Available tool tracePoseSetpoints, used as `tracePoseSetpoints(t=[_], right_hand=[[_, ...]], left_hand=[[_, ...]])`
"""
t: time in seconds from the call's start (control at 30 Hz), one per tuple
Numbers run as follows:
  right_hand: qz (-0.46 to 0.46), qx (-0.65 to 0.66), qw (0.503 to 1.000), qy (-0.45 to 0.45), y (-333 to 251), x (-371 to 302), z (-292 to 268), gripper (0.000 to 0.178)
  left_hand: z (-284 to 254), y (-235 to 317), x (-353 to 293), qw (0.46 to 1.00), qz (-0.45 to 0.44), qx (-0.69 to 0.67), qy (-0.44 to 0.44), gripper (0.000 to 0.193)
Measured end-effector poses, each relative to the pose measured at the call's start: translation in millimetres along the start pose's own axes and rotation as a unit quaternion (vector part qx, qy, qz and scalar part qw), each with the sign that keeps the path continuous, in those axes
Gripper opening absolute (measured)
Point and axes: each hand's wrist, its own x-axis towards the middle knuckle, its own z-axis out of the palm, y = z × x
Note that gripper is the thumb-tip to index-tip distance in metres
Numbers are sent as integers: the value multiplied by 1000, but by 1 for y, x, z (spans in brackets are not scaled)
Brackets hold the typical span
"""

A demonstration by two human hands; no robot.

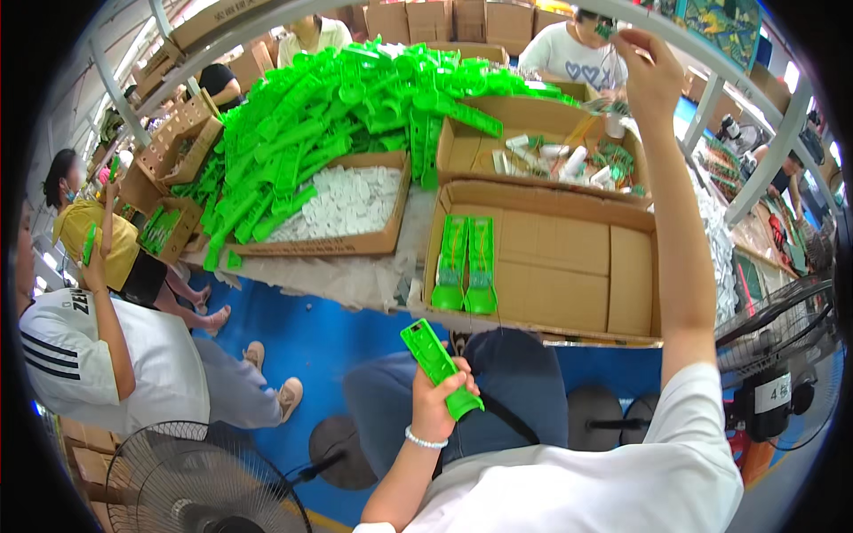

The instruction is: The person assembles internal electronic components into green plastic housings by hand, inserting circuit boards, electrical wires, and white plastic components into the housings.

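My left hand (433,410), with a beaded bracelet at its wrist, is closed round a bright green plastic shell (429,353) above my lap. The shell is long and hollow, tilted, with its inner side facing up. At the far upper right my right hand (653,69) is raised at the end of an outstretched arm. Its fingers pinch a small green circuit board (604,28). Between the hands lies a shallow cardboard tray (555,266). Two green shells (465,266) with boards and wires inside rest side by side at its left end.
A large heap of green shells (302,133) covers the table's left part. Beside it stands a box of small white pieces (346,204). A farther box (462,151) holds white cylinders and boards. Fans (195,480) stand lower left and right; co-workers (133,355) sit left and opposite.
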Motion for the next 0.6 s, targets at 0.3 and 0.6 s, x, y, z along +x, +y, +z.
tracePoseSetpoints(t=[0.3,0.6], right_hand=[[218,241,938,-118,-99,-80,-20,16],[281,294,881,-242,-163,-151,-35,15]], left_hand=[[72,53,34,969,201,125,-66,57],[154,92,74,925,301,177,-147,53]])
